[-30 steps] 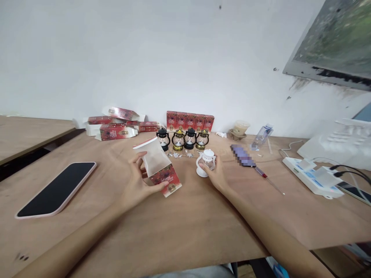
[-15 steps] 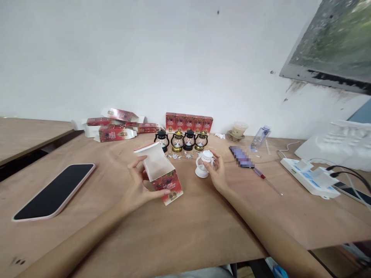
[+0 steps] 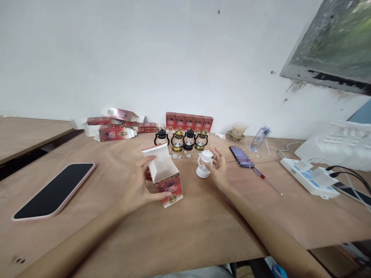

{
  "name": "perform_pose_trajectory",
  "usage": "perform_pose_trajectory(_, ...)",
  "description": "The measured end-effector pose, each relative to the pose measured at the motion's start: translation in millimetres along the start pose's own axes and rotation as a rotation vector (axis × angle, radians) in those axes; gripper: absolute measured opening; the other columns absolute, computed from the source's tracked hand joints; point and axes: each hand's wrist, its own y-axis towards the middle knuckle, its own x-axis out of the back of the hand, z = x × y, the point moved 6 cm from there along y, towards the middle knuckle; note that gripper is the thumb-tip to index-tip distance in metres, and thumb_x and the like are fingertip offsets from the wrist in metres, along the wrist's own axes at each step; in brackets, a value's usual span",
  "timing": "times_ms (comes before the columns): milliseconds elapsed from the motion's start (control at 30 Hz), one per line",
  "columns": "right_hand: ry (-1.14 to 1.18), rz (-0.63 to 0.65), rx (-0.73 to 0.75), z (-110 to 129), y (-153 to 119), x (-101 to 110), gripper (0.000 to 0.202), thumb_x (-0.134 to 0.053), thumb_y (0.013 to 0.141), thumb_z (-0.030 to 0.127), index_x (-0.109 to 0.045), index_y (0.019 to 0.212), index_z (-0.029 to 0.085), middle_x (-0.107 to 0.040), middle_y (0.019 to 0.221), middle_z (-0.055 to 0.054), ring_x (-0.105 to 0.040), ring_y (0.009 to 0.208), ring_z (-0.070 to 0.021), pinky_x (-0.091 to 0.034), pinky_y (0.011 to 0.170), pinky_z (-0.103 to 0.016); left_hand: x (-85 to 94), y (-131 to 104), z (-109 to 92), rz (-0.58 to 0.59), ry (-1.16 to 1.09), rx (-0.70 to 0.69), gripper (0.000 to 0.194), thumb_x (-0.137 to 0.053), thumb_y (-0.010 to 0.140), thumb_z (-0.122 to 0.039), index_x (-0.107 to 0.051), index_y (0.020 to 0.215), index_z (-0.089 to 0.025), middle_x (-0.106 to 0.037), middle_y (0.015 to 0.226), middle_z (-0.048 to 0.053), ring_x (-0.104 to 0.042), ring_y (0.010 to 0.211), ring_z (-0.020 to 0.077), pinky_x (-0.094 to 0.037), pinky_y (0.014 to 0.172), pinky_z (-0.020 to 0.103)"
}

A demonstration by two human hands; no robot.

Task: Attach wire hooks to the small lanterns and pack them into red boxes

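My left hand [image 3: 141,187] is wrapped round a red printed cardboard box [image 3: 171,189], thumb on its front face. The box leans, its white top flap [image 3: 160,154] standing up and its top end open. To the right, my right hand [image 3: 218,170] holds a small white lantern [image 3: 205,164] by its side, the thumb in front and some fingers raised and spread. The lantern is upright; I cannot tell whether its base rests on the table. Behind stand several small black and gold lanterns [image 3: 189,140] in a row, with little white pieces [image 3: 176,156] before them.
Closed red boxes [image 3: 189,122] line the wall; flattened ones [image 3: 113,132] lie to their left. A phone [image 3: 55,191] is at left. On the right are another phone [image 3: 242,156], a screwdriver [image 3: 268,181], a bottle [image 3: 261,138], a cup [image 3: 239,129] and a power strip [image 3: 307,175].
The box in my left hand has shifted slightly right and stands a little straighter. The white lantern has moved slightly right, and the fingers of my right hand have lifted and spread.
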Motion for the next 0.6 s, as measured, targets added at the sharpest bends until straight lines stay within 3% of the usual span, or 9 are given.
perform_pose_trajectory(200, 0.143, -0.063, -0.104, -3, 2, 2, 0.059, -0.070, 0.071, 0.040, -0.046, 0.124, 0.026, -0.063, 0.116, -0.007, -0.062, 0.103, -0.0209, -0.051, 0.087, -0.039, -1.3, 0, -2, 0.011, -0.016, 0.034, 0.081, -0.076, 0.061, -0.034, -0.024, 0.123, -0.029, -0.050, 0.113, 0.003, -0.062, 0.091, 0.0206, -0.056, 0.071, 0.036)
perform_pose_trajectory(300, 0.105, -0.051, -0.063, 5, 3, 1, 0.057, -0.068, 0.073, 0.039, -0.047, 0.125, 0.029, -0.064, 0.112, -0.004, -0.062, 0.099, -0.0191, -0.051, 0.086, -0.036, -0.1, 0, -6, -0.010, -0.014, 0.028, 0.081, -0.077, 0.059, -0.034, -0.027, 0.122, -0.028, -0.053, 0.109, 0.003, -0.063, 0.088, 0.0219, -0.056, 0.070, 0.037)
perform_pose_trajectory(467, -0.103, 0.003, 0.042, 14, 0, 4, 0.028, -0.053, 0.084, 0.042, -0.064, 0.102, 0.024, -0.064, 0.113, -0.006, -0.057, 0.109, -0.0220, -0.044, 0.095, -0.040, 0.4, 1, -4, -0.006, -0.030, 0.072, 0.085, -0.078, 0.056, -0.035, -0.025, 0.121, -0.025, -0.057, 0.102, 0.003, -0.065, 0.084, 0.0223, -0.056, 0.068, 0.039)
perform_pose_trajectory(600, -0.204, 0.048, 0.120, 15, -4, 5, 0.033, -0.050, 0.082, 0.049, -0.066, 0.096, 0.023, -0.060, 0.120, -0.007, -0.048, 0.123, -0.0256, -0.034, 0.105, -0.043, -0.2, -2, 2, -0.047, -0.060, 0.050, 0.090, -0.080, 0.055, -0.037, -0.019, 0.120, -0.028, -0.054, 0.109, 0.006, -0.064, 0.095, 0.0268, -0.057, 0.072, 0.043)
